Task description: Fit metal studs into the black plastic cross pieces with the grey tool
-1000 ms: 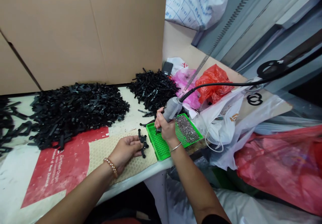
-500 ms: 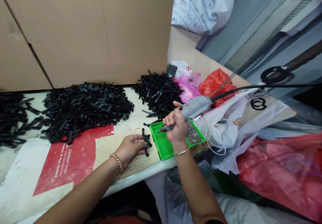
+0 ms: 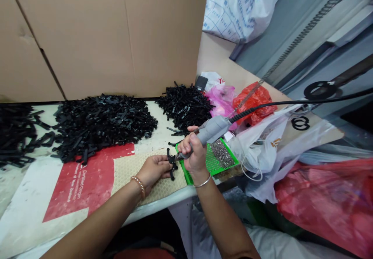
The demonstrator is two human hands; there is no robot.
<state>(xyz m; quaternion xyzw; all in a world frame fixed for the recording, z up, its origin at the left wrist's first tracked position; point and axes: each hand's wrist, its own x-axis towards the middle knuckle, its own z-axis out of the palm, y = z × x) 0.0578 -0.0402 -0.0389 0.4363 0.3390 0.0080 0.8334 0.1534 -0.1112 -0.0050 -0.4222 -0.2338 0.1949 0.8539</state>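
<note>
My left hand (image 3: 154, 169) pinches a small black plastic part (image 3: 172, 166) above the beige honeycomb mat (image 3: 125, 173). Wrapped round a grey electric screwdriver (image 3: 212, 130) is my right hand (image 3: 194, 152). The driver's tip meets or nearly meets the black part; the exact contact is too small to tell. Under and beside my right hand lies a green tray (image 3: 214, 169), with many small metal screws (image 3: 223, 154) in its right part.
Piles of black parts (image 3: 101, 123) line the back beneath a cardboard wall (image 3: 163, 37). Behind the tray are a smaller black pile (image 3: 186, 107), a pink bag (image 3: 221, 98) and a red bag (image 3: 253, 99). A black cable (image 3: 276, 103) runs right from the driver.
My right hand has brought the screwdriver left and down, from over the green tray to the black part. My left hand keeps its hold on the part. The view has shifted slightly.
</note>
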